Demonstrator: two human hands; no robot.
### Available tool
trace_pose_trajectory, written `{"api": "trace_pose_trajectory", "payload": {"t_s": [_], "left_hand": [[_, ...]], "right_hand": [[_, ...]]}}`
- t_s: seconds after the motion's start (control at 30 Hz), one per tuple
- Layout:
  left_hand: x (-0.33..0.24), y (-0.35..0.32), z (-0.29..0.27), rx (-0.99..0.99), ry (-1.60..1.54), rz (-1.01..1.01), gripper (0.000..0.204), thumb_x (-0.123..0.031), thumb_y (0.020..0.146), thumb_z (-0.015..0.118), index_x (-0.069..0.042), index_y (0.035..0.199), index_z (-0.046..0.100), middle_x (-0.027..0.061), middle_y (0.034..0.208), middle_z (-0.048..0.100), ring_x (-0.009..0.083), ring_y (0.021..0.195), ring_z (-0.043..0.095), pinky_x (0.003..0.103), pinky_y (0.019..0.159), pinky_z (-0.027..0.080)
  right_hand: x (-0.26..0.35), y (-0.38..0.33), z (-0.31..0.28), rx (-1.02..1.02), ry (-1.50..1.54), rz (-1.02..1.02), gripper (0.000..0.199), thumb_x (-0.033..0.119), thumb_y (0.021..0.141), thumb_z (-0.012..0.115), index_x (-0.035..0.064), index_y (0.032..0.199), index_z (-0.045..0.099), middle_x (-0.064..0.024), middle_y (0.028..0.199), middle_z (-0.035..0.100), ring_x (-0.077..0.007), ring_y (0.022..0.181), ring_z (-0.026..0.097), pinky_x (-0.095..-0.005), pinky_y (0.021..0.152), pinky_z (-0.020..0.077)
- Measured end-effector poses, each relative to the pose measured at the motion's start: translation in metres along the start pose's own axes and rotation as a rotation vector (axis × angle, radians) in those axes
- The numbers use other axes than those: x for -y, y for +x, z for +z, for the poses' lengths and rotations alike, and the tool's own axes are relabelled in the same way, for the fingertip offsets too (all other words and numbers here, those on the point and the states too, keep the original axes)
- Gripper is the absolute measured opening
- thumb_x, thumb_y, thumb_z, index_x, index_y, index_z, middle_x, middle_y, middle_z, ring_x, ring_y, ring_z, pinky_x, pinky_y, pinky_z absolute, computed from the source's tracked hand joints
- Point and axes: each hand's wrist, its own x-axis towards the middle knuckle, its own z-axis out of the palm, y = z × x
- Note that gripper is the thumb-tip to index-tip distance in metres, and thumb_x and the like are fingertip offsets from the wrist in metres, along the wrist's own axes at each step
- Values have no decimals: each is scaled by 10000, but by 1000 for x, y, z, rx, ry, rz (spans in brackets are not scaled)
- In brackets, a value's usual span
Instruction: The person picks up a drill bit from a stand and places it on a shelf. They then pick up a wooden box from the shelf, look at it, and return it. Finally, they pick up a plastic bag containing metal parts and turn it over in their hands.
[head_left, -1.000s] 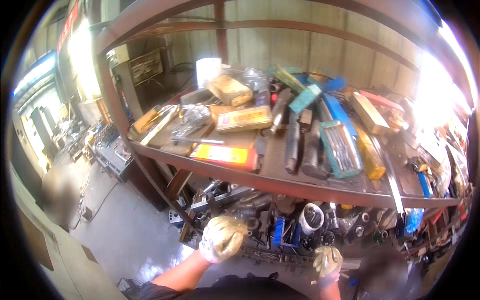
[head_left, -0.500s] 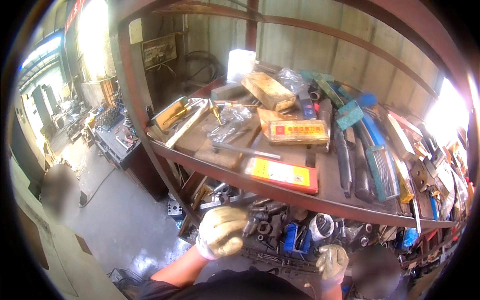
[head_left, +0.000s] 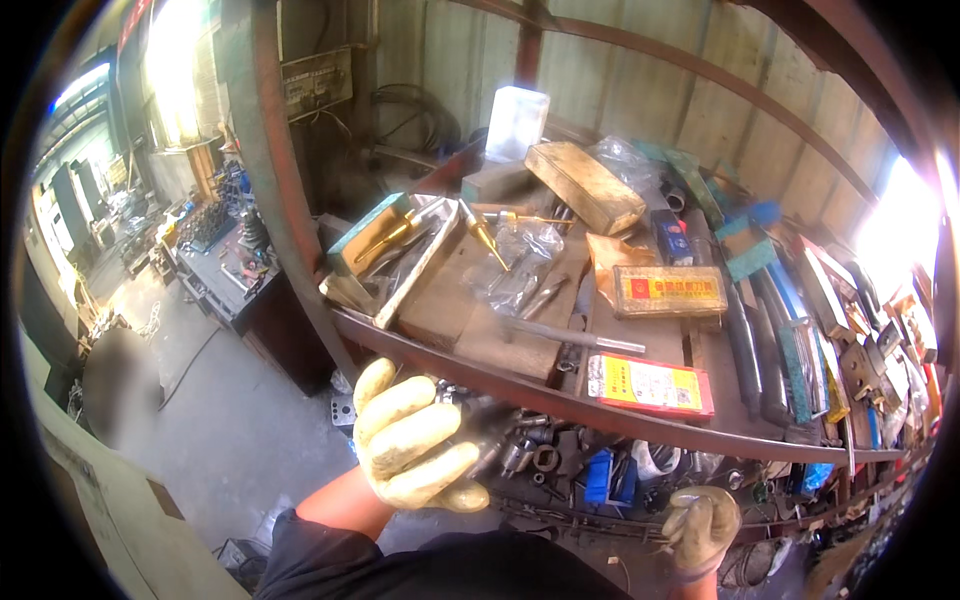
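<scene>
My left hand (head_left: 415, 440), in a pale, stained work glove, is raised in front of the shelf's rusty front edge (head_left: 480, 385). Its fingers are spread and hold nothing. Lower right, my gloved right hand (head_left: 703, 525) hangs before the lower shelf, fingers curled in, with no object visible in it. Above the left hand lies an open box (head_left: 365, 235) with brass-coloured pointed tools (head_left: 484, 238) beside it. A clear plastic bag (head_left: 525, 255) with drill bits, a metal rod (head_left: 575, 334), a yellow-labelled box (head_left: 668, 291) and a red-and-yellow packet (head_left: 652, 385) lie to its right.
A worn wooden box (head_left: 585, 185) and a white block (head_left: 516, 122) stand farther back. Dark bars (head_left: 740, 345) crowd the right side. Below are a blue bin (head_left: 608, 478) and loose metal fittings. A rusty upright post (head_left: 285, 180) rises at left, with a workbench (head_left: 240, 290) beyond.
My left hand has opened from a loose curl and shifted slightly left. My right hand has moved a little right, still curled. The view has shifted, with the shelf things appearing farther right.
</scene>
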Motion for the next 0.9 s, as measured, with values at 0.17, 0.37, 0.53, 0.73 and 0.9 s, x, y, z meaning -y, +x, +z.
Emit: {"api": "trace_pose_trajectory", "payload": {"t_s": [0.17,0.37,0.53,0.73,0.9], "left_hand": [[15,31,12,6,100,-37,528,-614,1021,556,-89,1011,610,163,942,665,397,957,650,675,1159,376],[22,37,13,65,197,-108,463,-590,1006,580,-136,995,672,88,949,739,343,1016,689,581,1236,315],[15,40,16,78,101,-163,266,-459,891,732,-258,1050,802,10,1083,753,262,1134,680,562,1276,229],[31,34,36,-123,127,-18,378,-567,905,669,-205,827,745,8,754,716,253,824,671,526,1264,266],[21,39,12,69,69,-165,293,-408,834,732,-235,1054,820,-5,1079,772,202,1026,708,500,1222,257]], "right_hand": [[31,9,7,74,-98,-123,376,280,1062,549,-15,872,684,-81,617,640,-115,426,572,-239,422,413],[117,53,-14,439,-351,-394,430,378,1048,548,-4,962,726,-93,752,719,-218,624,639,-357,683,514],[171,91,-11,344,-509,-645,421,391,1019,533,66,810,699,9,560,604,-111,446,494,-317,519,420],[210,159,46,240,-490,-471,266,156,951,647,-32,1129,712,-113,919,712,-136,689,649,-280,639,517],[214,234,94,415,-558,-342,404,243,933,696,-8,1249,677,-125,1089,724,-212,995,702,-361,900,564]]}}
